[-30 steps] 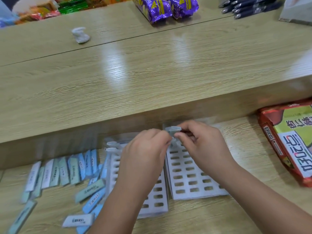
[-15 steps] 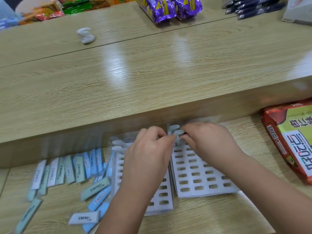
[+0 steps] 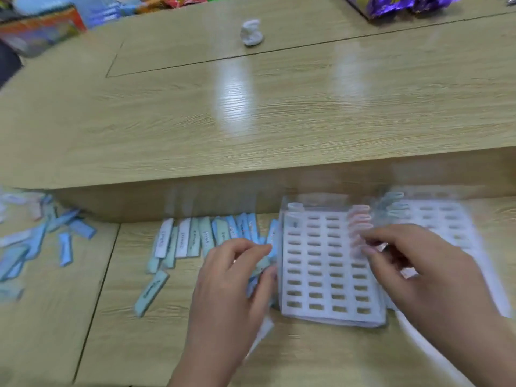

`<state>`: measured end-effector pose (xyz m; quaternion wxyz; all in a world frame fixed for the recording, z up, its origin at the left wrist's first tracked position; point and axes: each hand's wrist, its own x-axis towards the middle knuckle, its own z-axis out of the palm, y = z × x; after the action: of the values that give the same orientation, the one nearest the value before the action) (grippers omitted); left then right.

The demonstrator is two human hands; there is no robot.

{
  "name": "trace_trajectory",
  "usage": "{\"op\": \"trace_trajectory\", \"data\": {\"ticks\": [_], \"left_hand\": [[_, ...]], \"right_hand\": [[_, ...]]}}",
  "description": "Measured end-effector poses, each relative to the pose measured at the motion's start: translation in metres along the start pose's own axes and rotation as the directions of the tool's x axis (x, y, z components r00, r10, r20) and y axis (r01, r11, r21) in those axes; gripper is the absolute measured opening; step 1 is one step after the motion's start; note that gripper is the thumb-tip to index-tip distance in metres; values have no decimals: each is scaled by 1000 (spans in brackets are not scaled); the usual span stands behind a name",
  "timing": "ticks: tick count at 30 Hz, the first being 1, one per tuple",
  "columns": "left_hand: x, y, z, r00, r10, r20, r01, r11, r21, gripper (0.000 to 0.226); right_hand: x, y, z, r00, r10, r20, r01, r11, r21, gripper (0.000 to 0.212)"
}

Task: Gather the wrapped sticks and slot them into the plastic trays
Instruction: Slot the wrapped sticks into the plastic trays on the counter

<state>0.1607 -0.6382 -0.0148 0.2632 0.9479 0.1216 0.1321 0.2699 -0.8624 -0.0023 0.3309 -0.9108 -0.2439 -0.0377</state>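
Note:
Two white slotted plastic trays lie side by side on the lower desk: the left tray [image 3: 321, 263] and the blurred right tray [image 3: 449, 219]. A few stick ends stand in their far slots, among them pink stick ends [image 3: 358, 219]. A row of wrapped sticks [image 3: 195, 238], blue, green and white, lies left of the trays. My left hand [image 3: 234, 277] is at the left tray's left edge, fingers and thumb curled round a pale blue wrapped stick [image 3: 261, 268]. My right hand [image 3: 416, 272] hovers over the left tray's right columns, fingertips by the pink ends; blur hides its grasp.
More wrapped sticks [image 3: 42, 241] are scattered at the far left. A raised wooden counter [image 3: 251, 121] runs behind the trays, carrying a crumpled white paper [image 3: 251, 33], purple snack bags [image 3: 396, 4] and colourful boxes [image 3: 39, 29].
Both hands left the stick they were handling at the trays' far edge. My left hand moved left to the loose sticks and took one. The view swung left, and the red packet is out of sight.

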Motion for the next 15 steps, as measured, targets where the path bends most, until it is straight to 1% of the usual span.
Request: {"op": "trace_trajectory", "data": {"ticks": [2, 4, 6, 8, 9, 11, 13, 14, 15], "left_hand": [[-20, -26, -9, 996, -85, 1, 85, 996, 4, 24], [-39, -53, -19, 990, -144, 8, 143, 988, 51, 20], [-54, -74, -23, 981, -193, 18, 190, 974, 120, 26], [-64, -91, -27, 978, -203, -50, 208, 962, 174, 25], [-68, -100, -30, 968, -228, -102, 243, 952, 184, 24], [-71, -116, -36, 927, -334, -168, 363, 911, 195, 28], [-71, -131, -41, 878, -450, -162, 476, 857, 199, 41], [-69, -136, -42, 860, -491, -142, 511, 836, 199, 42], [-67, -139, -43, 847, -518, -121, 532, 824, 195, 41]], "right_hand": [[-8, -32, 18, 995, -59, 74, 56, 997, 50, 15], [-14, -62, 43, 979, -144, 147, 140, 989, 38, 18], [-17, -85, 68, 950, -229, 211, 241, 970, -32, 19], [-14, -99, 88, 913, -282, 297, 332, 933, -136, 26], [-10, -103, 96, 899, -283, 334, 357, 915, -187, 29], [-4, -105, 108, 895, -243, 374, 363, 885, -293, 36], [3, -103, 118, 908, -193, 373, 343, 852, -395, 45], [6, -103, 122, 909, -178, 378, 343, 833, -434, 46], [8, -103, 125, 906, -165, 391, 349, 813, -466, 43]]}}
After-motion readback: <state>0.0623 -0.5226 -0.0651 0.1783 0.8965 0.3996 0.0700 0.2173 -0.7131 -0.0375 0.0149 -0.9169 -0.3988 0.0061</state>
